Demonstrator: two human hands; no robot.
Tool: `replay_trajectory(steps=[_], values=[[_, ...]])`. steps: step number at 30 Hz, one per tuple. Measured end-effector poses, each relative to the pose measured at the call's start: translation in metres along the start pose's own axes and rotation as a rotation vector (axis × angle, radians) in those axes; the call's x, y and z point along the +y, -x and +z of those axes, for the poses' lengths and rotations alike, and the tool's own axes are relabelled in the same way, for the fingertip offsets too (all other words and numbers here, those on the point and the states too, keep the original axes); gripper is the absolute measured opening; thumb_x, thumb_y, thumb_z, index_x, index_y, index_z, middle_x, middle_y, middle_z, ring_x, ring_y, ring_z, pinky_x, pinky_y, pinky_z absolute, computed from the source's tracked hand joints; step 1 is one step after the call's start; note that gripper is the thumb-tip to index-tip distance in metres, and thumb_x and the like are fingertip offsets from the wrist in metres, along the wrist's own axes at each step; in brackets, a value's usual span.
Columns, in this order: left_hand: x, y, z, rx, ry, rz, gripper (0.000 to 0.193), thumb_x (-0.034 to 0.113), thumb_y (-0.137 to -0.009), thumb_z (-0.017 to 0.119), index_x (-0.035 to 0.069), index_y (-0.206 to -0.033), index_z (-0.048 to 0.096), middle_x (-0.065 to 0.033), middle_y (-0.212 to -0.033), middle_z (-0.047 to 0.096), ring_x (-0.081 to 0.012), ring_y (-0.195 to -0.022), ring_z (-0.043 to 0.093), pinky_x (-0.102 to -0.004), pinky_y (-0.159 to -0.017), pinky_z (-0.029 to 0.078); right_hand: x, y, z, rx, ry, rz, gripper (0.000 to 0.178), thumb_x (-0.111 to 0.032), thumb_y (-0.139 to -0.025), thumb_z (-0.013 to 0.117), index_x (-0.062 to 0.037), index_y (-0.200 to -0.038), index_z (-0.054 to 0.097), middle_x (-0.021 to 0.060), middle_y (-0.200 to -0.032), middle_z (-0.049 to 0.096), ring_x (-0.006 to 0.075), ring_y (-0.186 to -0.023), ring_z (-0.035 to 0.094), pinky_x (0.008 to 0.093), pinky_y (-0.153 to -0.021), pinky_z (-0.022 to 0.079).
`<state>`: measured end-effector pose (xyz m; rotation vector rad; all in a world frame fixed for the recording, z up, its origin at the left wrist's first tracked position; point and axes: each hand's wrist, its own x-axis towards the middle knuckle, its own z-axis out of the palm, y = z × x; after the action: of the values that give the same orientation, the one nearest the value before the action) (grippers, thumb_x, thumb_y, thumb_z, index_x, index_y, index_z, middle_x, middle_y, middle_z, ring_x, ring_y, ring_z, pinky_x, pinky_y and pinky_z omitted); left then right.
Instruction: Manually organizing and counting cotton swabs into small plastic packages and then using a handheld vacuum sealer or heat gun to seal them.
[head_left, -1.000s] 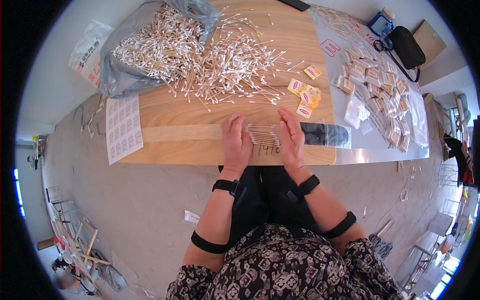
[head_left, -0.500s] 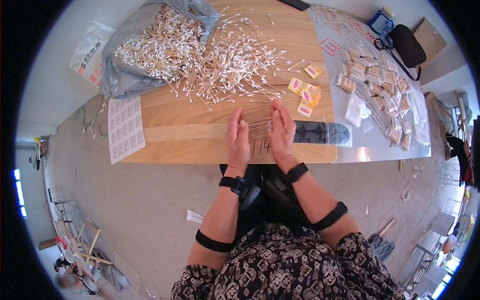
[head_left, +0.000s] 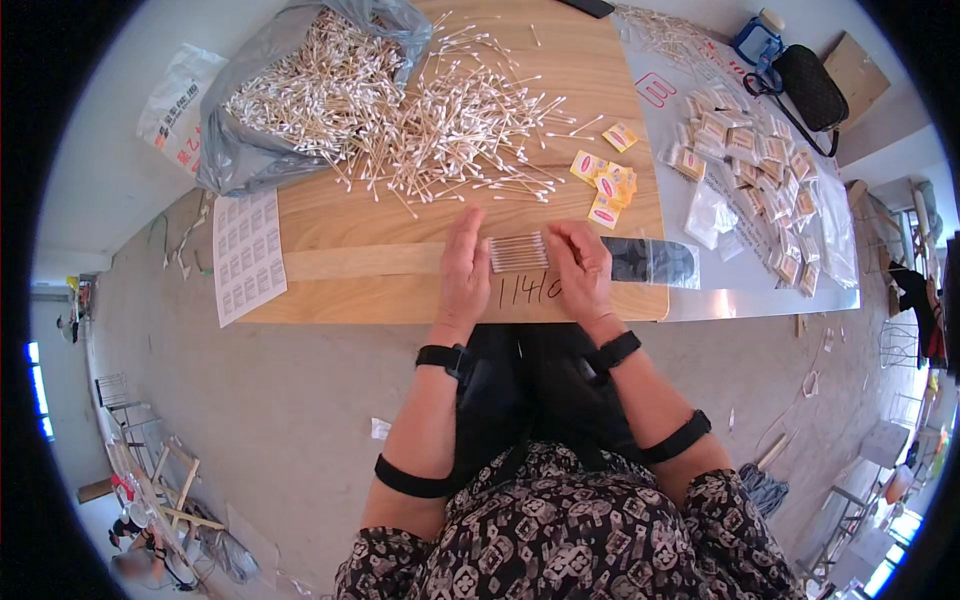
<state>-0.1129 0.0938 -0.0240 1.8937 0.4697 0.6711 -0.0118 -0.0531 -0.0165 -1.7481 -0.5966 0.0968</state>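
Observation:
A flat row of cotton swabs (head_left: 518, 253) lies side by side on the wooden table between my hands. My left hand (head_left: 466, 268) stands on edge at the row's left end, fingers stretched out and thumb beside the swab tips. At the right end, a small gap from the tips, my right hand (head_left: 583, 268) has bent fingers with the thumb apart; nothing shows in it. Beyond both hands spreads a loose heap of cotton swabs (head_left: 465, 125), spilling from a grey plastic bag (head_left: 250, 150) packed with more.
Yellow cards (head_left: 610, 185) lie right of the heap. A dark strip under clear film (head_left: 650, 262) is beside my right hand. A printed label sheet (head_left: 248, 255) hangs over the left edge. Small swab packs (head_left: 770, 165), a black pouch (head_left: 812, 88) and a blue bottle (head_left: 758, 40) occupy the right-hand surface.
My hands have moved apart from the ends of the swab row, the right one farther rightward with its fingers now bent. More of the row and the table marks shows.

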Motion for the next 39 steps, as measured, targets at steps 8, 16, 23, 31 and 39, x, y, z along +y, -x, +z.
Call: replay_trajectory(steps=[8, 16, 23, 31, 39], values=[[0.0047, 0.0024, -0.0099, -0.228, -0.361, 0.255, 0.046, 0.001, -0.088, 0.054, 0.004, -0.133, 0.052, -0.0131, -0.141, 0.048, -0.031, -0.134, 0.042, -0.0377, -0.112, 0.033, -0.0023, 0.0031, -0.0106, -0.198, 0.173, -0.185, 0.01, -0.003, -0.073, 0.069, -0.0062, -0.082, 0.065, 0.01, -0.077, 0.055, 0.0294, -0.07, 0.059, 0.0372, -0.061, 0.048], [0.0049, 0.0045, -0.0092, -0.192, -0.303, 0.186, 0.04, 0.001, -0.088, 0.054, 0.002, -0.128, 0.055, -0.013, -0.139, 0.05, -0.0298, -0.131, 0.044, -0.0365, -0.109, 0.036, -0.0037, 0.0031, -0.0098, -0.211, 0.248, -0.249, 0.009, -0.005, -0.072, 0.069, -0.0071, -0.079, 0.064, 0.0097, -0.076, 0.055, 0.0319, -0.072, 0.059, 0.04, -0.062, 0.048], [0.0029, 0.0041, -0.0091, -0.196, -0.358, 0.218, 0.035, 0.002, -0.088, 0.055, 0.0, -0.123, 0.058, -0.0134, -0.137, 0.051, -0.0303, -0.13, 0.045, -0.0368, -0.11, 0.036, -0.0069, 0.0044, -0.0091, -0.195, 0.188, -0.174, 0.009, -0.005, -0.074, 0.068, -0.0076, -0.081, 0.064, 0.0104, -0.077, 0.056, 0.0315, -0.073, 0.059, 0.039, -0.063, 0.049], [0.0044, 0.0034, -0.0085, -0.196, -0.376, 0.223, 0.035, 0.002, -0.088, 0.054, -0.001, -0.123, 0.057, -0.0138, -0.136, 0.052, -0.0311, -0.13, 0.045, -0.0378, -0.11, 0.036, -0.0044, 0.0036, -0.0089, -0.195, 0.252, -0.215, 0.01, -0.006, -0.075, 0.068, -0.0079, -0.083, 0.064, 0.0106, -0.078, 0.056, 0.0318, -0.074, 0.06, 0.0395, -0.064, 0.049], [0.0036, 0.0032, -0.0085, -0.182, -0.379, 0.231, 0.035, 0.002, -0.088, 0.054, -0.001, -0.123, 0.057, -0.0137, -0.135, 0.053, -0.0309, -0.13, 0.045, -0.0382, -0.11, 0.036, -0.0062, 0.0034, -0.0083, -0.207, 0.213, -0.175, 0.012, -0.007, -0.076, 0.068, -0.008, -0.088, 0.065, 0.0104, -0.079, 0.056, 0.0314, -0.075, 0.06, 0.0394, -0.065, 0.049]])
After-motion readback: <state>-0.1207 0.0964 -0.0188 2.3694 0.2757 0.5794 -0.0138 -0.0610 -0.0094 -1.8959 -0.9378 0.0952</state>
